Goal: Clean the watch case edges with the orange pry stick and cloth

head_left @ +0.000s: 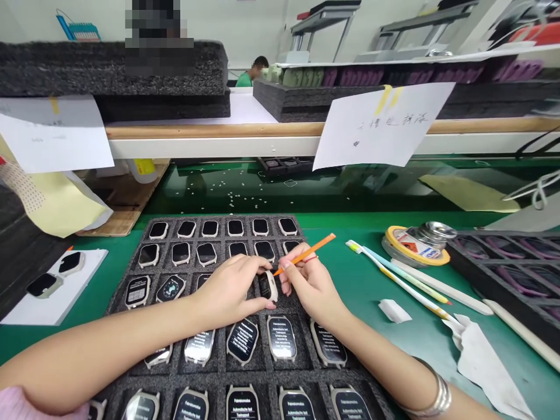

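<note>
Left hand (231, 286): pinching watch (271, 286), tilted, presumably exposing its side. Right hand (311, 283): closed on orange stick (315, 247), tip near that side. Foam tray (219, 377): beneath both.

Left fingers (259, 304) hold a watch (273, 286), right fingers (292, 273) an orange stick (321, 243).

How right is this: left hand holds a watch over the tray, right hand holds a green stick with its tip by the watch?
One slip: the stick is orange, not green, as the head view shows. The rest holds: left hand has the watch over the tray, and the right hand holds the stick with its tip by the watch.
</note>
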Tool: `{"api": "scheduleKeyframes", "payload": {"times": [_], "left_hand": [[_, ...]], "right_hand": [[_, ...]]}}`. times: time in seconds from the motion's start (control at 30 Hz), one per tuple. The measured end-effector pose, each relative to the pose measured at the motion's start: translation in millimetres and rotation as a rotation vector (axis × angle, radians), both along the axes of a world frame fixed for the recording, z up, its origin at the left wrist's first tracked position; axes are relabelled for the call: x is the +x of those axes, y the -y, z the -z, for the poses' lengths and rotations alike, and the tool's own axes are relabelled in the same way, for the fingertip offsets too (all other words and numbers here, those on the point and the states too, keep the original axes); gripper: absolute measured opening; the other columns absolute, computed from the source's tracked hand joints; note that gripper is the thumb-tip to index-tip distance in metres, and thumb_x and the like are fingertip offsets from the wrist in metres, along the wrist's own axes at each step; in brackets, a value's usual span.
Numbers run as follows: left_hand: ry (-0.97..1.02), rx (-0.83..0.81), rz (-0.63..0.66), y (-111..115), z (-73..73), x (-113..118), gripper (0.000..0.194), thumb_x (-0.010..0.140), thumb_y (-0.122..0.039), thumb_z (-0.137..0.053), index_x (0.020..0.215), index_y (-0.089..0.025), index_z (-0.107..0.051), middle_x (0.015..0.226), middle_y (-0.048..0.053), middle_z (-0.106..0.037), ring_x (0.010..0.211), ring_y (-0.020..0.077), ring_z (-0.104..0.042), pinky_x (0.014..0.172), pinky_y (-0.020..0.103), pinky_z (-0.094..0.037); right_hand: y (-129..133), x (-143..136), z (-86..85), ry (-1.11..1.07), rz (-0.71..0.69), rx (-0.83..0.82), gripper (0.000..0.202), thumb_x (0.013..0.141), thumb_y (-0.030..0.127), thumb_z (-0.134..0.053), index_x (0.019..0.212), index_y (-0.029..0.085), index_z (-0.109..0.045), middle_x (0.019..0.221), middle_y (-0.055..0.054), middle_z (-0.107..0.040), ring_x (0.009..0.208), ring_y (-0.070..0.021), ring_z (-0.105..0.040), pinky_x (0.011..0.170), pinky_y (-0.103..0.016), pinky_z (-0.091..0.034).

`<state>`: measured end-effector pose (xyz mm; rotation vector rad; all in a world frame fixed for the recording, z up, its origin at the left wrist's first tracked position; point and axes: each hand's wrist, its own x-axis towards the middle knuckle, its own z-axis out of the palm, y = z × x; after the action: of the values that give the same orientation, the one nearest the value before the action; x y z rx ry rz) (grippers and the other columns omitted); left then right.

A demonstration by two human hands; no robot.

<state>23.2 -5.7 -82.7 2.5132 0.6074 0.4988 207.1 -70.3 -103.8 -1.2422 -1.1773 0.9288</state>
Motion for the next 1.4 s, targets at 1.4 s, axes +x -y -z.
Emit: {"api": "scheduleKeyframes", "payload": {"times": [1.4], "left_hand": [[0.069,-0.002,0.056,-7.6,2.1,-60.8,0.022,0.090,-0.031,-0.071,0.110,-0.023,-0.067,0.109,0.006,-0.069,0.107,0.0233,-0.063,0.098,0.040,-0.047]], "right_hand": [[-14.4,-42.6,-5.3,-0.037,-0.167,-0.040,0.036,0.090,0.055,-0.064,0.086,0.022,-0.051,0.067,0.000,-0.068,0.054,-0.0129,-0.064,0.058,-0.027,-0.056]]}}
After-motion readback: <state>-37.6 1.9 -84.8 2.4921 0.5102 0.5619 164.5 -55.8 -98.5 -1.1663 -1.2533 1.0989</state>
